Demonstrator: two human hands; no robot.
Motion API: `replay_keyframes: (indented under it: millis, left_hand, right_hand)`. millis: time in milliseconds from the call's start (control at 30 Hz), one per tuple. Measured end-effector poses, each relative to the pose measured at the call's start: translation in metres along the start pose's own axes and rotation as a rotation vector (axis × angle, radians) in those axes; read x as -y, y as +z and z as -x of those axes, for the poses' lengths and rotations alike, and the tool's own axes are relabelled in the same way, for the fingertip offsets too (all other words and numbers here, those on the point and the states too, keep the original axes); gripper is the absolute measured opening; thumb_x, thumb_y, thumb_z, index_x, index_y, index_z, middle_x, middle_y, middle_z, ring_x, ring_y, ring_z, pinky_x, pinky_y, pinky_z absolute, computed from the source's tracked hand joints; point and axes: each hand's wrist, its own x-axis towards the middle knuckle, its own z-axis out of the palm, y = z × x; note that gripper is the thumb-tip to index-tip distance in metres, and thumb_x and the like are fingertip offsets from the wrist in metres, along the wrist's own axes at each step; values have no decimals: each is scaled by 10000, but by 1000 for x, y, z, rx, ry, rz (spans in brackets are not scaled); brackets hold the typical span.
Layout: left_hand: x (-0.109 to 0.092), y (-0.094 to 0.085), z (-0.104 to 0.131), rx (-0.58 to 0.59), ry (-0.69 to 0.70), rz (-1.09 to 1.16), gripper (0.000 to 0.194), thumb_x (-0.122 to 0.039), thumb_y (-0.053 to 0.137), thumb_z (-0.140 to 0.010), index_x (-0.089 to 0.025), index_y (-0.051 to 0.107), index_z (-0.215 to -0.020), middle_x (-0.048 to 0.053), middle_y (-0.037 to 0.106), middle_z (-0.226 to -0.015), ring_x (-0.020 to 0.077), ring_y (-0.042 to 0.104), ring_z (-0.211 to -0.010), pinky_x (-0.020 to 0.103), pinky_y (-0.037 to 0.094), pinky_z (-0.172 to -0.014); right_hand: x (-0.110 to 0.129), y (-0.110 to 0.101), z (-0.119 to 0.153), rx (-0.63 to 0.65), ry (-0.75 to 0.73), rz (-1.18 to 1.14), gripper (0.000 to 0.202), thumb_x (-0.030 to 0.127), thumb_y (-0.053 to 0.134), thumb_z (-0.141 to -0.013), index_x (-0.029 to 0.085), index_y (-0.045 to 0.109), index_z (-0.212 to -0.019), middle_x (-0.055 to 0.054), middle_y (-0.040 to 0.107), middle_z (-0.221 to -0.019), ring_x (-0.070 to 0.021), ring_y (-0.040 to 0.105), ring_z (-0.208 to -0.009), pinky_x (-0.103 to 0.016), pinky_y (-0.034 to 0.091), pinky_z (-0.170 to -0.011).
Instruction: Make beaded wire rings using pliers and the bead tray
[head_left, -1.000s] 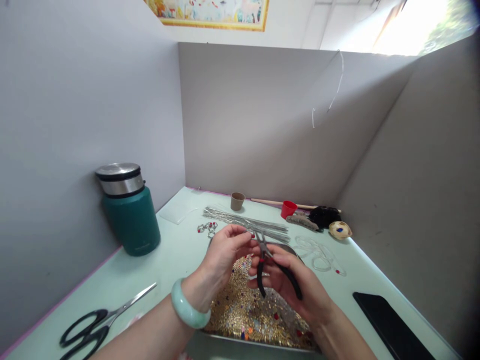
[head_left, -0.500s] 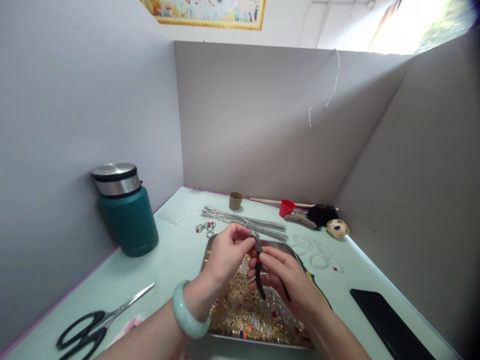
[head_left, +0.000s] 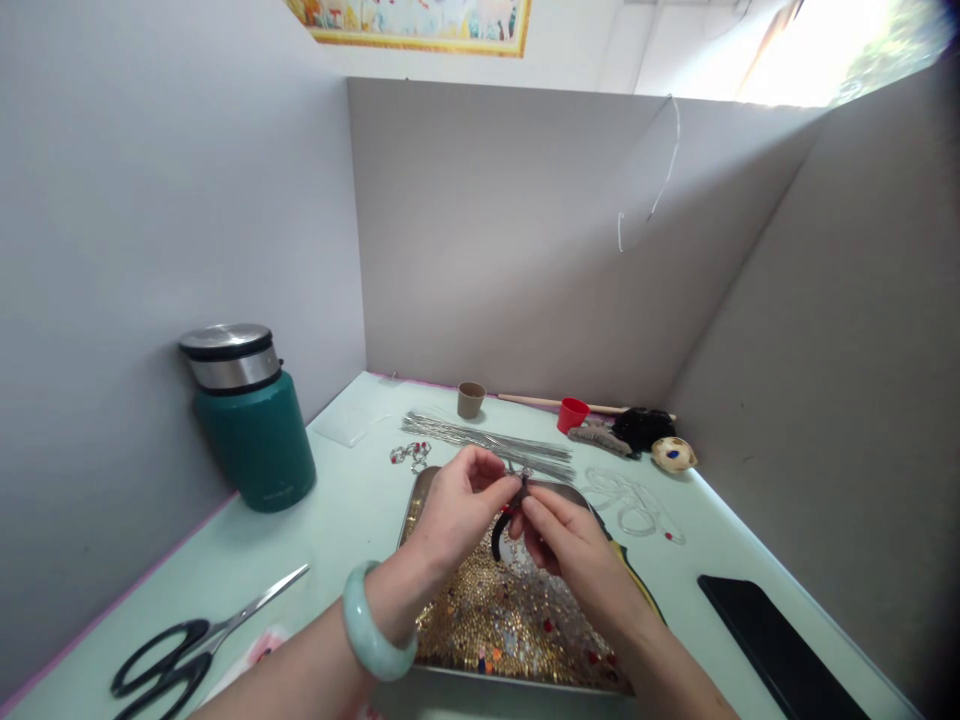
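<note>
My left hand [head_left: 466,505], with a pale green bangle [head_left: 369,622] on its wrist, is closed in a pinch on a small clear beaded wire piece [head_left: 527,472]. My right hand [head_left: 574,535] grips dark pliers [head_left: 497,538], whose curved handle shows below the fingers. The pliers' jaws meet the beaded piece at my fingertips, and details there are too small to tell. Both hands are above a metal tray [head_left: 525,684] full of gold, clear and a few red beads [head_left: 469,605].
Behind the tray lie straight wires [head_left: 487,440], a beaded chain [head_left: 411,456], a brown cup [head_left: 471,400] and a red cup [head_left: 572,414]. Scissors [head_left: 217,632] and a teal flask [head_left: 259,440] are at left. A clear strand [head_left: 636,510] and a black flat object [head_left: 772,640] lie at right.
The pliers have turned in my right hand; one handle now points lower left and the other is hidden. My right fingers have curled in closer to the left hand.
</note>
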Motion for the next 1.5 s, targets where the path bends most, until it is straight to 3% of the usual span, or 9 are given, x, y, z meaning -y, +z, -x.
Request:
replay_keyframes:
  millis: [300, 433, 567, 700, 867, 1000, 1167, 1267, 1500]
  left_hand:
    - [3, 1, 2, 260, -104, -129, 340, -489, 424, -876, -185, 474, -731, -28, 500, -536, 116, 494, -475, 264, 398, -490]
    - [0, -1, 2, 391, -74, -69, 320, -462, 405, -892, -185, 475, -747, -15, 538, -594, 102, 497, -457, 246, 394, -461]
    - [-2, -2, 1, 454, -71, -57, 256, -425, 463, -876, -178, 521, -846, -4, 571, -640, 97, 500, -447, 237, 405, -441]
    - [-2, -2, 2, 515, -113, -48, 261, -424, 461, -877, -175, 530, -842, -28, 522, -544, 97, 488, -399, 226, 391, -411]
    - [-7, -1, 6, 580, -158, -33, 250, -407, 472, -872, -170, 549, -851, -41, 505, -509, 100, 500, -385, 218, 376, -406]
    - [-6, -4, 3, 529, -90, -42, 235, -382, 499, -859, -166, 593, -860, -5, 575, -648, 105, 537, -466, 243, 413, -460]
    - [3, -7, -5, 340, 12, -27, 300, -303, 703, -717, -155, 630, -967, 80, 657, -917, 189, 609, -843, 328, 469, -759]
    - [5, -6, -5, 311, 0, 58, 381, -261, 729, -687, -156, 617, -1035, 90, 663, -947, 194, 609, -854, 343, 467, -775]
    - [-1, -6, -3, 339, -45, 84, 267, -233, 714, -693, -142, 658, -938, 78, 678, -884, 183, 614, -813, 348, 462, -781]
  right_hand:
    - [7, -3, 0, 61, 8, -62, 299, 380, 418, -945, 176, 554, -773, 45, 491, -514, -74, 326, -462, -220, 208, -433]
    - [6, -8, -1, 111, -37, -74, 311, 356, 416, -947, 167, 534, -730, 9, 593, -619, -60, 346, -448, -219, 219, -427]
    - [5, -15, -1, 135, -7, -121, 292, 366, 440, -937, 172, 523, -734, 42, 522, -573, -49, 308, -416, -215, 186, -398]
    - [6, -24, 1, 209, 75, -152, 273, 386, 455, -929, 184, 504, -753, 72, 450, -498, -46, 260, -381, -211, 152, -376]
    - [9, -34, 5, 267, 127, -133, 323, 407, 471, -916, 187, 452, -681, 68, 449, -486, -47, 266, -386, -206, 156, -378]
    - [10, -29, 4, 230, 104, -137, 304, 390, 469, -913, 192, 445, -684, 73, 430, -493, -53, 258, -401, -217, 148, -396]
    - [3, -23, -1, 84, 44, -23, 323, 375, 483, -901, 201, 419, -637, 78, 364, -487, -71, 269, -426, -229, 177, -422]
    - [0, -22, -3, 32, -4, 64, 344, 357, 474, -906, 201, 411, -606, 69, 370, -495, -82, 302, -458, -230, 228, -448]
    - [0, -18, 0, 35, -26, 113, 341, 379, 477, -904, 196, 434, -620, 67, 383, -501, -91, 331, -487, -234, 258, -476]
